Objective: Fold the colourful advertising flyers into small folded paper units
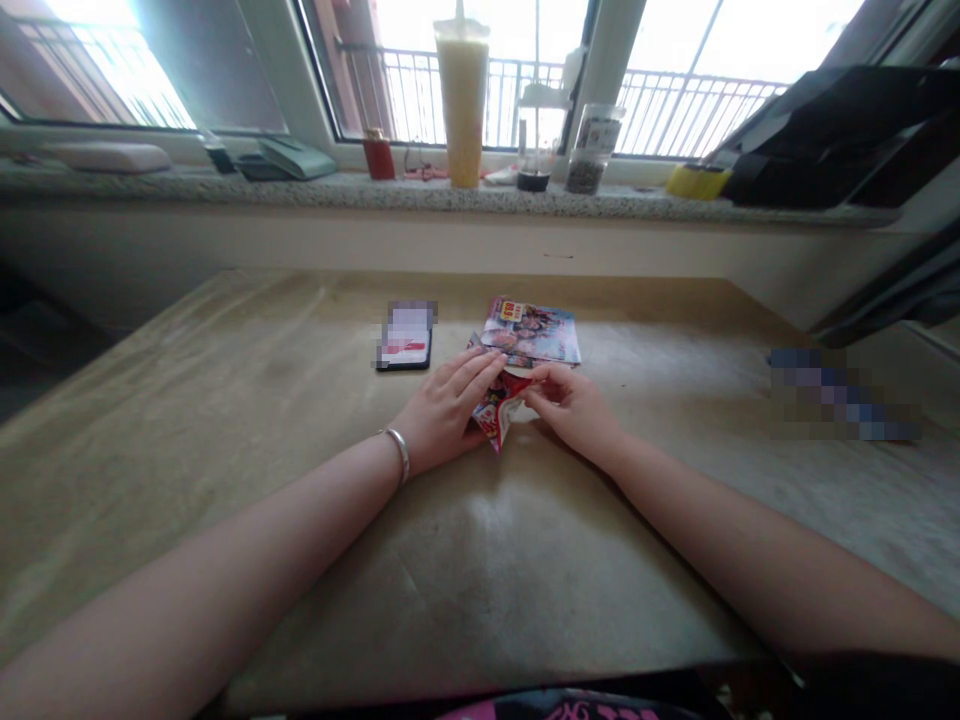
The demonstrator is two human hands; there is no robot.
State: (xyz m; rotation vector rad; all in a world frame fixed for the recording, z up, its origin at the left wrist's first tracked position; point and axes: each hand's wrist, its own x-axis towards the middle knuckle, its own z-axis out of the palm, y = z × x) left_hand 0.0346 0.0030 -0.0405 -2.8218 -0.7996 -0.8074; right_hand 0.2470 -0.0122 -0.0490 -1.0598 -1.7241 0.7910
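Note:
A folded piece of printed paper (495, 405), red, white and multicoloured with a pointed lower corner, lies on the table between my hands. My left hand (450, 400) rests over its left side, fingers stretched flat across it; a silver bangle circles that wrist. With thumb and forefinger, my right hand (566, 400) pinches the paper's right edge. Just beyond the hands lies a colourful printed leaflet (532, 332) with a yellow label. A phone (406, 335) with a lit screen lies to the left of it.
The stone windowsill (337, 190) holds a tall cup of yellow drink (463, 105), a red-capped jar (379, 155), a clear container (592, 150), a yellow tape roll (697, 180) and a black bag (832, 140). A blurred flat item (840, 395) lies at the table's right.

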